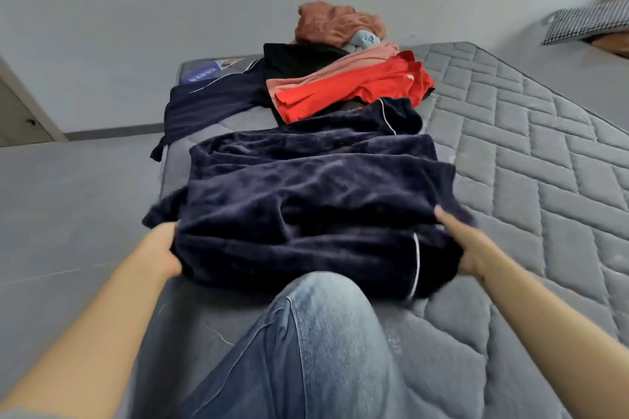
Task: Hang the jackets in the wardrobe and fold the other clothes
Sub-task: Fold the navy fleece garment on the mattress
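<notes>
A dark navy velvety garment (306, 201) with thin white piping lies spread across the grey quilted mattress (531, 153) in front of me. My left hand (163, 248) grips its near left edge, fingers tucked under the cloth. On the near right edge, my right hand (466, 245) holds the fabric, thumb on top. Beyond it lie a second navy piece (211, 105), a red garment (354, 88), a pink one (340, 70), a black one (296, 58), and a rust-coloured heap (333, 24) with a pale blue item (366, 39).
My knee in light blue jeans (316, 343) rests on the mattress just before the navy garment. Grey floor runs along the left side. A checked cushion (589, 20) sits at the far right. A white door or cupboard edge (23, 112) stands at the left.
</notes>
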A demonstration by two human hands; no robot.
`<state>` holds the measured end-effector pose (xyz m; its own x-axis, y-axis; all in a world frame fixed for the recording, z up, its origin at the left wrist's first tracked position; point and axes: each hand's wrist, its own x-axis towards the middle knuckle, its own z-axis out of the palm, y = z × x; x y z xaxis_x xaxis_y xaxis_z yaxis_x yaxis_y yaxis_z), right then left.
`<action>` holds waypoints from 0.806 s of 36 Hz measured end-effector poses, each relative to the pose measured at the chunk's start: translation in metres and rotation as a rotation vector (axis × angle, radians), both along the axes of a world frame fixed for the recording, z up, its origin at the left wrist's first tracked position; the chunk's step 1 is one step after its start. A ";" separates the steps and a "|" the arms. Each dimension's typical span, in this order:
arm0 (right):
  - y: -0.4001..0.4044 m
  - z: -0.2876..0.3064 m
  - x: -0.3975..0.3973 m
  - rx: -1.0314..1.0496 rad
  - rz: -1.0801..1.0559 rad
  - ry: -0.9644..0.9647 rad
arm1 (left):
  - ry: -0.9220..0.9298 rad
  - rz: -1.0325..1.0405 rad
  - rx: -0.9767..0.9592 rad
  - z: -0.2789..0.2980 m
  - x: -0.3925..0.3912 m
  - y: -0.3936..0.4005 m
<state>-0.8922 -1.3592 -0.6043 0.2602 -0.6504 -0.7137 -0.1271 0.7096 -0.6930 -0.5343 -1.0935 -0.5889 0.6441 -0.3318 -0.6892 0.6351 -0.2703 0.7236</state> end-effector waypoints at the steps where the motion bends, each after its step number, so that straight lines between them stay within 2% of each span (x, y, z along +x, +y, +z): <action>1: 0.011 -0.015 -0.010 0.078 0.039 0.007 | -0.020 -0.027 -0.006 -0.008 -0.007 0.009; 3: 0.034 -0.041 -0.026 0.204 0.090 -0.003 | 0.017 -0.041 0.026 -0.024 -0.018 0.025; 5: 0.052 -0.055 -0.034 0.207 0.095 -0.091 | 0.074 -0.032 0.031 -0.030 -0.030 0.034; 8: 0.070 -0.057 -0.034 0.076 0.103 -0.139 | 0.091 -0.114 0.027 -0.029 -0.042 0.040; 12: 0.093 -0.046 -0.023 -0.206 0.251 -0.052 | -0.021 -0.125 0.022 -0.018 -0.047 0.043; 14: 0.107 -0.041 -0.016 -0.299 0.356 0.053 | -0.068 -0.100 -0.001 -0.003 -0.042 0.043; 18: 0.126 -0.038 -0.006 -0.222 0.698 0.192 | -0.124 -0.096 0.009 0.031 -0.030 0.048; 22: 0.111 -0.023 0.000 -0.054 0.885 0.171 | -0.094 -0.209 0.091 0.050 -0.026 0.051; 25: 0.092 -0.023 0.005 0.001 0.722 0.161 | -0.114 -0.283 0.164 0.048 -0.024 0.052; 27: 0.079 -0.035 0.008 0.009 0.433 0.068 | -0.118 -0.299 0.200 0.041 -0.024 0.050; 29: 0.067 -0.047 0.009 0.068 0.116 -0.163 | -0.110 -0.292 0.219 0.031 -0.027 0.050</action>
<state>-0.8831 -1.2923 -0.6516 0.4463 -0.5611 -0.6971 -0.1005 0.7426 -0.6621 -0.5610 -1.0437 -0.5581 0.6180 -0.3649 -0.6964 0.4301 -0.5845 0.6880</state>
